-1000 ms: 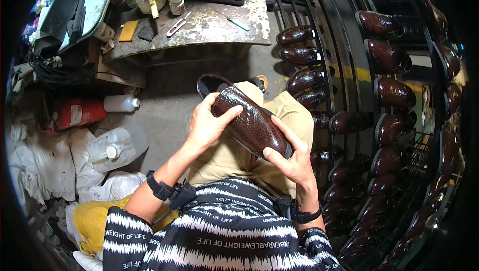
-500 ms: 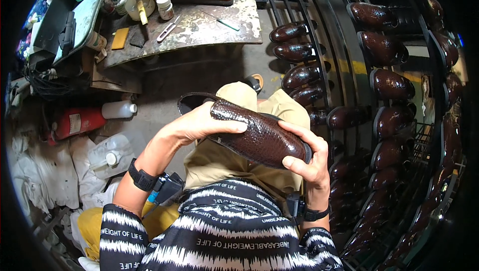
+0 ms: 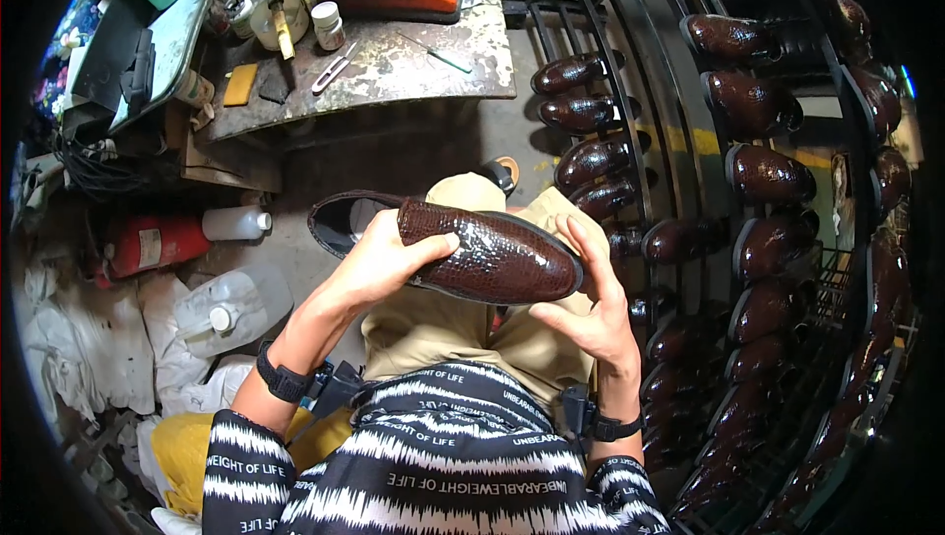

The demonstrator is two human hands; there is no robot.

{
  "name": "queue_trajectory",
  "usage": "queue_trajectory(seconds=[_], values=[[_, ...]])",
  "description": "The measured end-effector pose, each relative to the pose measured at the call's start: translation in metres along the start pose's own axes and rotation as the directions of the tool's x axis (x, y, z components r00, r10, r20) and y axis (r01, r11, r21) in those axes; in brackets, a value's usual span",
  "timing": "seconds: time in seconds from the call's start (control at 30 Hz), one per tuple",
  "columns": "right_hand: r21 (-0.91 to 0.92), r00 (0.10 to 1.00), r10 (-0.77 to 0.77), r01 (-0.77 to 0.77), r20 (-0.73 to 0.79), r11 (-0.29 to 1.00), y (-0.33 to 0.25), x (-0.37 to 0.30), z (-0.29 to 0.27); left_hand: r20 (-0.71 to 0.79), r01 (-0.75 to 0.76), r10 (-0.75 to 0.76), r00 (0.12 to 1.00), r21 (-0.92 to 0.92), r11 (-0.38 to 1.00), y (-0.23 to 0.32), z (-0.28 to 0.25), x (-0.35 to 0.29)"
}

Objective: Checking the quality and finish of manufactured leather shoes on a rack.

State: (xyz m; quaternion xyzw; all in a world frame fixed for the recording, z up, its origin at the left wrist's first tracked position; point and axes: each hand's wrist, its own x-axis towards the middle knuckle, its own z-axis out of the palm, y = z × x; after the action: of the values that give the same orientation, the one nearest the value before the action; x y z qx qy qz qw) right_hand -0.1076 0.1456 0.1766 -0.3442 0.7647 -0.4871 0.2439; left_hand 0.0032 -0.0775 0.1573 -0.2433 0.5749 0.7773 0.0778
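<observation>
The glossy, dark-brown reptile-textured shoe (image 3: 497, 257) is now nearly level mid-frame, above the lap, its toe pointing right. The left hand (image 3: 372, 261) grasps it near the opening, thumb on top. The right hand (image 3: 596, 314) has loosened: its thumb, on the toe 0.5 seconds ago, now stands clear, fingers spread beside the toe; fingertip contact is unclear. The left hand therefore seems to carry the shoe mostly as 1 hand. Similar shoes (image 3: 771, 174) line the frame's right.

The glossy dark-brown shoe (image 3: 492, 257) I saw slanting down to the right a second ago is now almost level, its opening (image 3: 338, 224) farther left. The right hand (image 3: 600, 326) has loosened: the thumb (image 3: 553, 318) is off the shoe and the fingers (image 3: 602, 274) spread beside the toe (image 3: 563, 274).
</observation>
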Motion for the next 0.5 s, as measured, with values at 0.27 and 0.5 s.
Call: queue_trajectory(seconds=[0.27,0.5], values=[[-0.458,0.982,-0.175,0.19,0.074,0.868,-0.006,-0.003,0.003,0.021,-0.025,0.026,0.999,-0.055,0.998,-0.005,0.002,-0.006],[-0.613,0.871,-0.446,0.47,0.206,0.635,-0.024,0.0,0.001,-0.033,0.095,-0.103,0.994,-0.174,0.98,-0.002,-0.004,0.003]])
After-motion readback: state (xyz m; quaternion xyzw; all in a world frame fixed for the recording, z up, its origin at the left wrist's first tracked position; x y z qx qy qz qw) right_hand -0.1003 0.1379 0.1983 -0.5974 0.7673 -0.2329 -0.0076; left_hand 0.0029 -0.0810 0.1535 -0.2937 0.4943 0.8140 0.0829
